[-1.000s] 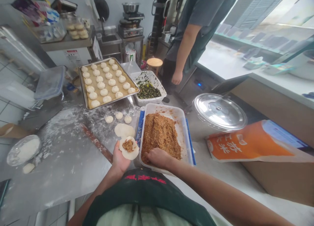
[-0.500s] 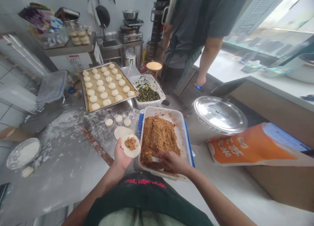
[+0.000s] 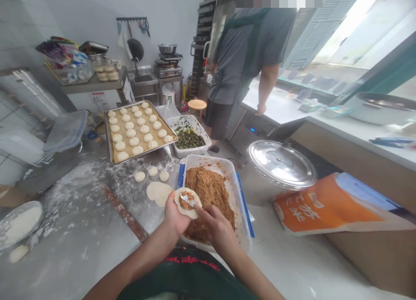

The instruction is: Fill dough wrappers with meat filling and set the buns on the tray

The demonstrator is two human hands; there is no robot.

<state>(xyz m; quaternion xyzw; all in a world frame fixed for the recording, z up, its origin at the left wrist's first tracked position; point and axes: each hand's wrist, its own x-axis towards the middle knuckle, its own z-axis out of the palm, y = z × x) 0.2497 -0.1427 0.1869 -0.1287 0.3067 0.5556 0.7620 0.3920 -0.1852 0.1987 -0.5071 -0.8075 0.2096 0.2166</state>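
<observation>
My left hand (image 3: 173, 216) cups a round dough wrapper (image 3: 187, 203) with a heap of brown filling on it, held over the near left corner of the filling tub (image 3: 241, 195). My right hand (image 3: 217, 227) grips a small spoon (image 3: 187, 199) whose tip presses into the filling on the wrapper. The tub holds a mound of brown minced filling (image 3: 208, 191). Flat rolled wrappers (image 3: 158, 191) and three small dough balls (image 3: 151, 174) lie on the floured steel table just left of the tub.
A tray of filled buns (image 3: 138, 125) and a tub of chopped greens (image 3: 189, 138) stand behind. A rolling pin (image 3: 121, 212) lies left, a flour bowl (image 3: 17, 220) far left. A steel pot lid (image 3: 281, 163) and orange bag (image 3: 328, 202) are right. Another person (image 3: 247, 61) stands at the counter.
My right hand left the filling tub and brought the spoon onto the wrapper. My left hand moved right, over the tub's corner. The other person turned toward the counter.
</observation>
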